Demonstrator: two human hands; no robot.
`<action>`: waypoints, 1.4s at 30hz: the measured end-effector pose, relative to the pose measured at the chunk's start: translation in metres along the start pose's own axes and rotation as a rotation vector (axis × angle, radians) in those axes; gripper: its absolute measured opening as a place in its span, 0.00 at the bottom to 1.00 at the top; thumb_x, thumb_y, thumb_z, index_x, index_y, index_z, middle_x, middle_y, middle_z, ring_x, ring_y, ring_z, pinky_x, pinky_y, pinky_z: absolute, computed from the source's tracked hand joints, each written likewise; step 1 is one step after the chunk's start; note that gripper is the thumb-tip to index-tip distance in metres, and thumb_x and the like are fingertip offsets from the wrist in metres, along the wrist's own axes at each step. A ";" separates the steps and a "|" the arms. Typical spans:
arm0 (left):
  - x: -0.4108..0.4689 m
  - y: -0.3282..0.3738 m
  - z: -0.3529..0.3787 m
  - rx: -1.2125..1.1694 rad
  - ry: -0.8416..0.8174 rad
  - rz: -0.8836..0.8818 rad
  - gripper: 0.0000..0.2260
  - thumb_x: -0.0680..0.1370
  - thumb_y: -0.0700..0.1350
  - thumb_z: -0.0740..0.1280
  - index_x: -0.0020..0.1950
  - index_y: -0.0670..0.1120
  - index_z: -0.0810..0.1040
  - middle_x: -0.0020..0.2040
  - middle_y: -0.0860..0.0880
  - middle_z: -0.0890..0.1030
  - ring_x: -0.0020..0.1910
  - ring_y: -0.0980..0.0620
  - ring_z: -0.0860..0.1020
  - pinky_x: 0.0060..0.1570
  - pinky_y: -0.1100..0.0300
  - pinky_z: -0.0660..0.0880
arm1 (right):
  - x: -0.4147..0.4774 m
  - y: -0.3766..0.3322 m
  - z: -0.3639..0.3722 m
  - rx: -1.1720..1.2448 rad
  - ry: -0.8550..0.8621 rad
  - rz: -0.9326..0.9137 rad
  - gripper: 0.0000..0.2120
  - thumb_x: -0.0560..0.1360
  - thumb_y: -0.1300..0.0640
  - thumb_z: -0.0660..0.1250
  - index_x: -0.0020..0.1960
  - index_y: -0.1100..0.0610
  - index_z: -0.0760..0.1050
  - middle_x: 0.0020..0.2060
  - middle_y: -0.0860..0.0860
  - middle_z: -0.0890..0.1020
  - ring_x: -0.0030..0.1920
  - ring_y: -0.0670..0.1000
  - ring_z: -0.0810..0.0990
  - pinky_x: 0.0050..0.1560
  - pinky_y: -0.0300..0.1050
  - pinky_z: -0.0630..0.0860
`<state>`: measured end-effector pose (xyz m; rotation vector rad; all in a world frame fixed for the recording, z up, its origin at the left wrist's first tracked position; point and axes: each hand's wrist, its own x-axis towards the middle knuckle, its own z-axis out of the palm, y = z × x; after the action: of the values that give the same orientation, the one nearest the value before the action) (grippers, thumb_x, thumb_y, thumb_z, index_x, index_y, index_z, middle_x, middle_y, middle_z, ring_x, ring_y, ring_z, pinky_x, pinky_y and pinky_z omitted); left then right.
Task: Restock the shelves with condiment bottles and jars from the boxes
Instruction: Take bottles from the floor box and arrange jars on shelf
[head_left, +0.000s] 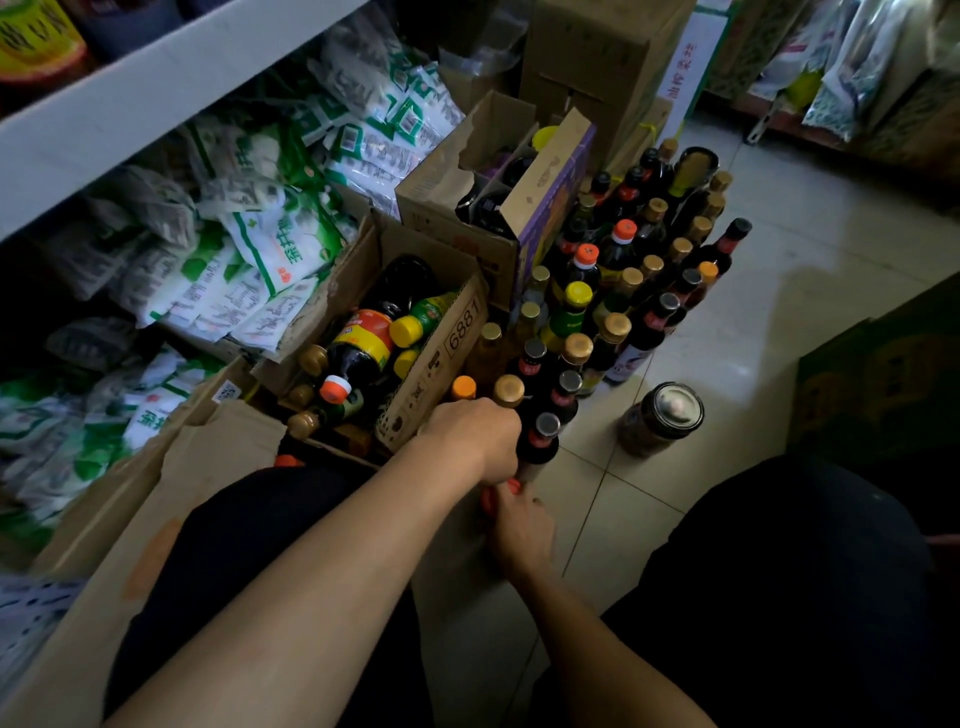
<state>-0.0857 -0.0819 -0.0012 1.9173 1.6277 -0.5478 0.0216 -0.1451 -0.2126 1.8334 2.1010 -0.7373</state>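
Left hand (475, 441) curled on red-capped bottle (511, 486) at near edge of bottles (615, 262); right hand (519, 527) touches it, grip unclear. Box (441, 364) left; open floor (779, 291) right, around jar (662, 418).

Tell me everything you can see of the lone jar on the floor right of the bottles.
The jar is squat and round, seemingly glass, with dark brownish contents and a shiny dark-rimmed lid reflecting light. It stands upright and closed on the pale floor tiles, apart from the cluster of bottles to its left. Only the floor touches it. Any label is too dim to read.
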 end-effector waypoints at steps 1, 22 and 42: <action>0.001 0.000 0.000 0.002 -0.006 0.000 0.07 0.78 0.41 0.61 0.40 0.47 0.69 0.38 0.47 0.71 0.36 0.47 0.71 0.38 0.53 0.69 | -0.001 0.000 -0.005 -0.013 -0.008 0.035 0.24 0.80 0.48 0.60 0.74 0.47 0.59 0.67 0.58 0.69 0.64 0.59 0.72 0.66 0.59 0.69; -0.029 -0.029 -0.051 -1.583 -0.057 0.512 0.17 0.71 0.44 0.74 0.57 0.44 0.76 0.43 0.41 0.83 0.38 0.42 0.83 0.37 0.53 0.80 | -0.073 0.033 -0.218 1.362 0.136 -0.032 0.22 0.78 0.42 0.64 0.62 0.57 0.75 0.43 0.59 0.84 0.45 0.60 0.82 0.44 0.52 0.78; -0.055 -0.030 -0.059 -1.997 -0.151 0.726 0.32 0.63 0.56 0.79 0.57 0.35 0.77 0.45 0.37 0.81 0.40 0.42 0.81 0.43 0.49 0.78 | -0.055 -0.048 -0.100 -0.031 -0.134 -0.003 0.19 0.76 0.52 0.64 0.64 0.55 0.64 0.59 0.58 0.75 0.56 0.60 0.79 0.47 0.48 0.73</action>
<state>-0.1279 -0.0817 0.0735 0.6071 0.4919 0.9325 -0.0021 -0.1418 -0.0911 1.7148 2.0197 -0.8001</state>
